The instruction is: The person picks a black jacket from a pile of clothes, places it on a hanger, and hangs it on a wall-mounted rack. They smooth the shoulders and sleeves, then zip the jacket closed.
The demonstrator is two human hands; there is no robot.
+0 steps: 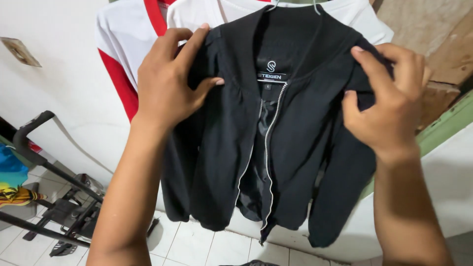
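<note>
Black jacket (295, 148) hangs upright on its hanger, long axis top to bottom, zip half open. Left hand (167, 83) pinches one shoulder, right hand (389, 98) pinches the other, both level, equally close.

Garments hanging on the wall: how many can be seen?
3: a black jacket in front, a plain white shirt behind it, and a white shirt with red trim at left. More may be hidden behind.
</note>
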